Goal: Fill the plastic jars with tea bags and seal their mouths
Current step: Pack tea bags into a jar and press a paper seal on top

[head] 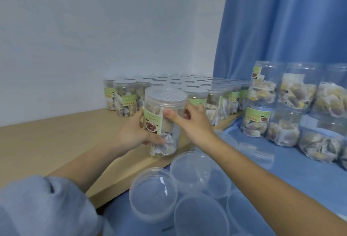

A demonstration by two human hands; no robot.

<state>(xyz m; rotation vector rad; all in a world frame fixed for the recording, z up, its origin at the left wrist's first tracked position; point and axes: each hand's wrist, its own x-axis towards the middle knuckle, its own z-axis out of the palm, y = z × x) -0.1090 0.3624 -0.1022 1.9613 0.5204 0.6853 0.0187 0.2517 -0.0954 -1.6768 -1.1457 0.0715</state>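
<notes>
A clear plastic jar (165, 104) full of tea bags, with a green label and a clear lid on top, is held in the air just above the wooden shelf's front edge. My left hand (135, 132) grips its lower left side. My right hand (191, 121) grips its right side, thumb across the front. Behind it, several capped, filled jars (197, 93) stand in rows on the shelf. Several loose clear lids (153, 196) lie on the blue cloth below.
The wooden shelf (56, 142) runs along a white wall. At the right, lidless filled jars (293, 104) are stacked in two layers on the blue cloth (291, 175) in front of a blue curtain (281, 19).
</notes>
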